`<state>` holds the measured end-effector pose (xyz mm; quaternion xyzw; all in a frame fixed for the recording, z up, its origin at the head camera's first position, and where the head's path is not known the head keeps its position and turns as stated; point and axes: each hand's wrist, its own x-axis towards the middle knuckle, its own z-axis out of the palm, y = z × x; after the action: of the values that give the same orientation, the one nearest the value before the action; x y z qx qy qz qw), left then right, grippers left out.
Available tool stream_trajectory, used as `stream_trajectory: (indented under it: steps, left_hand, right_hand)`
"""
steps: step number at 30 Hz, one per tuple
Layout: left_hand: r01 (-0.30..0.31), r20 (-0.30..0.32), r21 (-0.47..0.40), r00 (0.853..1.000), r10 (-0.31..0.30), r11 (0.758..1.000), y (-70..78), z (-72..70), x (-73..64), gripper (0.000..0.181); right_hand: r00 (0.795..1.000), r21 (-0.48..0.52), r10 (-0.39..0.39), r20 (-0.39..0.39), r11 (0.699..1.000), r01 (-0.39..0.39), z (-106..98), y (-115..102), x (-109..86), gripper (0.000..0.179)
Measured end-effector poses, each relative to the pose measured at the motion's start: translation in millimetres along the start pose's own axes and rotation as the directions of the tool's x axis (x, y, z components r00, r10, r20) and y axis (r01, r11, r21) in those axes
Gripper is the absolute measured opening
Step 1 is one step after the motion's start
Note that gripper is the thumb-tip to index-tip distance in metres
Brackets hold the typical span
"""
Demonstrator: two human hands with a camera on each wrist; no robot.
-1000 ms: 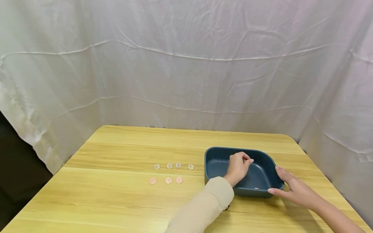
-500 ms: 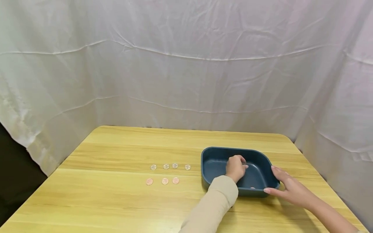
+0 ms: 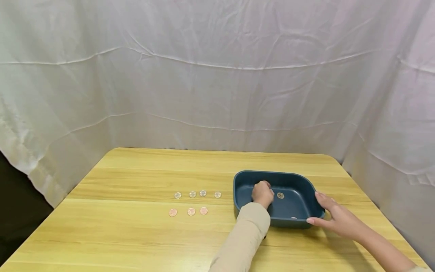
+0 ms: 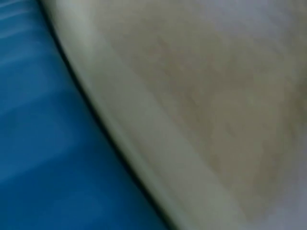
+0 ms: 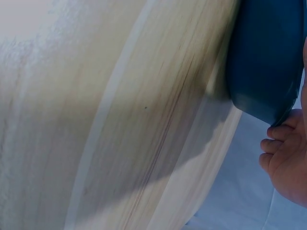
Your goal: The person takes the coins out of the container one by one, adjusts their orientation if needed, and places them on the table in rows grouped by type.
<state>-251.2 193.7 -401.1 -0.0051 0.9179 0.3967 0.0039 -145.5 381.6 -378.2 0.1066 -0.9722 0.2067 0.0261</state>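
Note:
A dark blue plastic bin (image 3: 295, 223) with rounded corners stands on the right part of the table. Inside it, my left hand (image 3: 263, 193) reaches low toward the floor of the bin; the fingers point away and are mostly hidden, so I cannot tell whether they hold something. Just right of that hand a gold-toned coin (image 3: 280, 195) lies flat. Part of a copper-coloured coin (image 3: 293, 217) shows behind the front wall. With thumb and fingers spread round its right front corner, my right hand (image 3: 334, 217) grips the bin. In the right wrist view curled fingers (image 5: 274, 146) meet its corner.
Left of the bin, silvery coins (image 3: 202, 193) form a back row and copper coins (image 3: 191, 212) a front row on the wooden table (image 3: 112, 223). A pale curtain (image 3: 204, 87) hangs behind and along both sides.
The left hand lowers into the bin and then shifts left, uncovering the gold-toned coin on its floor. The right hand keeps its grip on the corner. The head view drifts slightly.

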Motion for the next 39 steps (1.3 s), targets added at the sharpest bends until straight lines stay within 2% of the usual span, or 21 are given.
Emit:
stream_trajectory:
  steps: [5,12,17,24,27,31,34,39]
  left_hand:
    - [-0.017,0.021,0.094,1.0,0.015,0.995,-0.9,0.1,1.7,0.008]
    - [-0.015,0.007,0.217,1.0,0.014,0.976,-1.3,0.4,2.3,0.015]
    - [0.007,0.009,0.25,1.0,-0.009,0.968,-1.2,0.2,2.3,0.016]
    - [0.003,0.01,0.31,1.0,-0.007,0.951,1.1,0.6,-1.9,0.015]
    - [0.002,-0.006,0.285,1.0,0.0,0.959,0.9,1.6,-2.7,0.015]
    - [-0.013,-0.029,0.2,0.999,0.019,0.98,1.4,0.5,-4.9,0.017]
    - [-0.026,-0.022,0.161,0.999,0.03,0.987,4.3,-1.5,-7.8,0.017]
    - [-0.032,0.009,0.148,0.999,0.031,0.988,8.0,-4.0,-11.1,0.018]
  right_hand:
    - [1.0,-0.02,-0.008,-0.012,1.0,0.007,2,1,-0.6,0.088]
    - [1.0,-0.01,-0.002,-0.014,1.0,0.002,3,0,-0.1,0.088]
    - [1.0,-0.013,-0.01,-0.019,1.0,0.009,4,0,0.4,0.088]
    - [1.0,-0.013,-0.008,-0.016,1.0,0.007,5,1,-1.1,0.088]
    - [1.0,-0.004,-0.014,-0.021,1.0,0.014,5,2,-1.4,0.087]
    - [0.999,0.004,-0.02,-0.029,1.0,0.02,5,4,-0.8,0.087]
    - [0.999,0.013,-0.018,-0.029,1.0,0.018,5,4,-0.3,0.088]
    - [1.0,0.01,-0.016,-0.022,1.0,0.017,5,6,-0.2,0.088]
